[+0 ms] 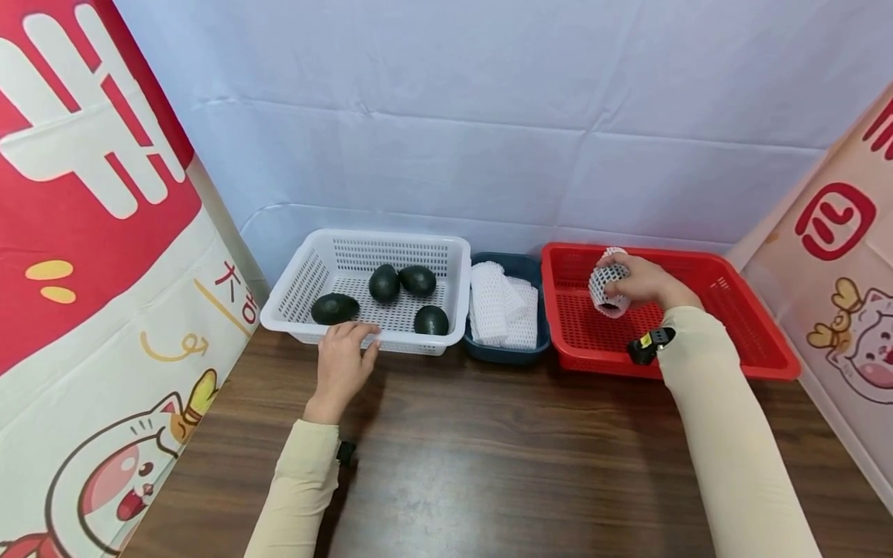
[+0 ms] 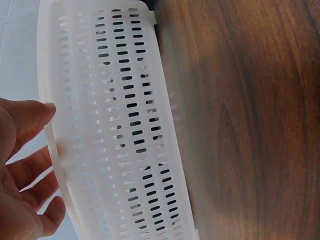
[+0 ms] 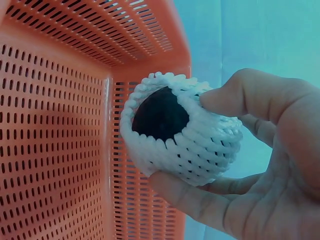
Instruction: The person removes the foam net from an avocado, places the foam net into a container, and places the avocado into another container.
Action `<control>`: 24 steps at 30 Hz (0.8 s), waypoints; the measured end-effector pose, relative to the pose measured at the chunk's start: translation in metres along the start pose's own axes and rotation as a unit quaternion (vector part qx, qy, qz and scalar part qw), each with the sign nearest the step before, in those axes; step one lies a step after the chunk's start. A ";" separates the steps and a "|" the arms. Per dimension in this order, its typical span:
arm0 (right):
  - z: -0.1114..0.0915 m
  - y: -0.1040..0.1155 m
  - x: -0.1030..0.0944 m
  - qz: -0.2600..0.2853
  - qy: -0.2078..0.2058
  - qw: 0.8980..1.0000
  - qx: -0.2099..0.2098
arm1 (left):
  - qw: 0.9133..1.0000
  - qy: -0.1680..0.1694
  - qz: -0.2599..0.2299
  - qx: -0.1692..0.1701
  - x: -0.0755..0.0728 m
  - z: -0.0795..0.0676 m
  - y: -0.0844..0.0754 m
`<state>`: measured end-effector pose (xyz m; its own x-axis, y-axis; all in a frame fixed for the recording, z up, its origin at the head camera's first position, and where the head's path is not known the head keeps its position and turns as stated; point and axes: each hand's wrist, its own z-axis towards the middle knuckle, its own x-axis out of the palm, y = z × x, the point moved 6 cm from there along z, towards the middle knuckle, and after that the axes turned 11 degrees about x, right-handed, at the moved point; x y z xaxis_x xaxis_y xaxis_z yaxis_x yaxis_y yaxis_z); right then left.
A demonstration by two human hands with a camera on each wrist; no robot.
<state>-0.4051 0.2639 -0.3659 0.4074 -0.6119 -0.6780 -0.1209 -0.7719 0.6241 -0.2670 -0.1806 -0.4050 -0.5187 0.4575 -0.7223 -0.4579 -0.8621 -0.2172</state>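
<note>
My right hand (image 1: 640, 280) grips an avocado (image 3: 159, 117) wrapped in a white foam net sleeve (image 3: 200, 152), holding it over the left part of a red basket (image 1: 698, 370). The avocado's dark end shows through the sleeve's opening in the right wrist view. At the front rim of a white basket (image 1: 296, 306), my left hand (image 1: 343, 364) has its fingers loosely bent and holds nothing visible. Its thumb lies at the rim in the left wrist view. Bare avocados lie in that basket, the nearest one (image 1: 335, 308) just beyond the left fingers.
Between the two baskets stands a dark blue bin (image 1: 505, 356) with several white foam net sleeves (image 1: 491, 302) in it. All three containers stand on a brown wooden table (image 1: 516, 457), before a pale cloth backdrop (image 1: 418, 155). Printed panels border both sides.
</note>
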 end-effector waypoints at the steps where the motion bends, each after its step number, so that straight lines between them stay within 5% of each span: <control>1: 0.000 0.000 0.000 -0.001 0.000 1.000 0.000 | 1.000 0.001 0.000 -0.001 0.000 0.000 0.000; 16: -0.017 0.014 0.001 -0.101 -0.046 0.993 -0.028 | 1.000 -0.002 -0.001 0.003 -0.002 0.003 -0.002; 24: -0.028 0.017 0.009 -0.100 -0.046 0.993 -0.049 | 1.000 -0.003 0.000 0.003 -0.002 0.001 -0.002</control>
<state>-0.3783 0.2501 -0.3508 0.3287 -0.4643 -0.8224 0.0450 -0.8621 0.5047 -0.2660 -0.1798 -0.4028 -0.5228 0.4590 -0.7184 -0.4622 -0.8607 -0.2135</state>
